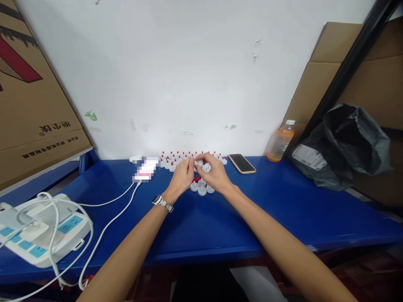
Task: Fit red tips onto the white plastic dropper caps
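My left hand (pixel 182 175) and my right hand (pixel 214 171) meet over the middle of the blue table, fingertips pinched together. Between them shows a small white plastic cap (pixel 199 163), partly hidden by the fingers. Just below the hands lie several loose white caps (pixel 202 191) with a stem on top, beside some small red tips (pixel 197 179). Behind the hands, rows of white caps fitted with red tips (pixel 171 166) stand near the wall. My left wrist wears a silver watch (pixel 163 203).
A phone (pixel 242 163) lies right of the caps, with an orange drink bottle (pixel 281 141) and a dark plastic bag (pixel 327 155) farther right. At left are a blurred-out charging device (pixel 146 170), white cables (pixel 110 222) and a power strip (pixel 74 235). Cardboard boxes (pixel 34 105) flank the table.
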Available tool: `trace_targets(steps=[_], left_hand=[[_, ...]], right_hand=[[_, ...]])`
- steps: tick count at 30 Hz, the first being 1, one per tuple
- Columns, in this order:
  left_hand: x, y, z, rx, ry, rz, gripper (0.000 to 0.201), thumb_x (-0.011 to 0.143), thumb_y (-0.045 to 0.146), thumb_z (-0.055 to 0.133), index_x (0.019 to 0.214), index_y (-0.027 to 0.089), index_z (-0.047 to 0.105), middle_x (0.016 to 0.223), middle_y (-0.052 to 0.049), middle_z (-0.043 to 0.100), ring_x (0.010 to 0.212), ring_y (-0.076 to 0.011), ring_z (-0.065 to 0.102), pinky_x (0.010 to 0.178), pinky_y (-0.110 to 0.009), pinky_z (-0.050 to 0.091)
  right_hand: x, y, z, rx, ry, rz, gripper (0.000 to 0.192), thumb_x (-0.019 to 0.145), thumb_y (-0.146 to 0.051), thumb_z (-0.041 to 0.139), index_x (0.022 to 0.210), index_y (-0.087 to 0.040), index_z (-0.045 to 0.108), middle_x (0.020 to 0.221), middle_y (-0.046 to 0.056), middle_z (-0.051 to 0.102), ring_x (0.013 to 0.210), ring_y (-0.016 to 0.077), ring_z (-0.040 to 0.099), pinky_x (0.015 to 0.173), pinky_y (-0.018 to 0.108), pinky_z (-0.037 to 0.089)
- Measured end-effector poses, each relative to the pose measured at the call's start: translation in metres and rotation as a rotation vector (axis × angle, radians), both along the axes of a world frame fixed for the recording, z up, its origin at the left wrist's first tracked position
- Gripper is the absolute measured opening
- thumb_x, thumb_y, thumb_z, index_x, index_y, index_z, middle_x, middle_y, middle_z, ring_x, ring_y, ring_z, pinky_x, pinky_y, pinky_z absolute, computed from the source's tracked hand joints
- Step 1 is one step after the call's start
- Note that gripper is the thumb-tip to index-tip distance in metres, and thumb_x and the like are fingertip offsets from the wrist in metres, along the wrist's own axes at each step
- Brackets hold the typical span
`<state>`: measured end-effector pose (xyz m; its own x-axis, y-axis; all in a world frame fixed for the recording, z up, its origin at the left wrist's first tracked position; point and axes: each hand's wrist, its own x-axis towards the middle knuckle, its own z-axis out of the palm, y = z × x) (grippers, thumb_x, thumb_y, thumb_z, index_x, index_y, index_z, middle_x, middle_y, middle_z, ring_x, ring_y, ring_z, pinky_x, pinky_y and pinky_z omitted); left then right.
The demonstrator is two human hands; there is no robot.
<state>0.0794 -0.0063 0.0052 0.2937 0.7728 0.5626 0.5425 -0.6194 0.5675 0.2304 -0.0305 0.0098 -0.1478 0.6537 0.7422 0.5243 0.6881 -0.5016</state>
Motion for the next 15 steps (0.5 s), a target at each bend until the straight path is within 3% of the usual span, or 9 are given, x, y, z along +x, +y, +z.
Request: trace_targets(steps=[7,12,15], left_hand=[[0.014,0.006,0.000,-0.247,-0.322,0.003,0.034,0.095,0.036,0.033,0.065,0.021,0.038,0.061,0.002,0.046,0.058,-0.0127,0.043,0.056,-0.026,0.036],[0.003,0.009,0.005,-0.286,-0.325,0.047,0.031,0.092,0.033,0.028,0.063,0.023,0.032,0.055,0.003,0.035,0.051,-0.0125,0.034,0.050,-0.026,0.030],[-0.001,0.009,0.004,-0.205,-0.206,0.052,0.032,0.094,0.036,0.032,0.066,0.022,0.038,0.061,0.001,0.044,0.059,-0.0153,0.043,0.058,-0.028,0.036]], right_hand=[[-0.009,0.001,0.001,0.195,-0.111,-0.062,0.024,0.087,-0.009,0.047,0.102,-0.022,0.060,0.110,0.010,0.063,0.111,0.0230,0.057,0.097,0.037,0.047],[0.020,0.008,0.003,0.159,0.016,-0.249,0.022,0.084,-0.009,0.046,0.093,-0.022,0.061,0.104,0.010,0.063,0.105,0.0243,0.058,0.095,0.039,0.046],[0.042,0.015,-0.001,0.042,0.166,-0.376,0.014,0.084,-0.020,0.054,0.096,-0.021,0.060,0.097,0.006,0.066,0.091,0.0222,0.061,0.088,0.036,0.048]])
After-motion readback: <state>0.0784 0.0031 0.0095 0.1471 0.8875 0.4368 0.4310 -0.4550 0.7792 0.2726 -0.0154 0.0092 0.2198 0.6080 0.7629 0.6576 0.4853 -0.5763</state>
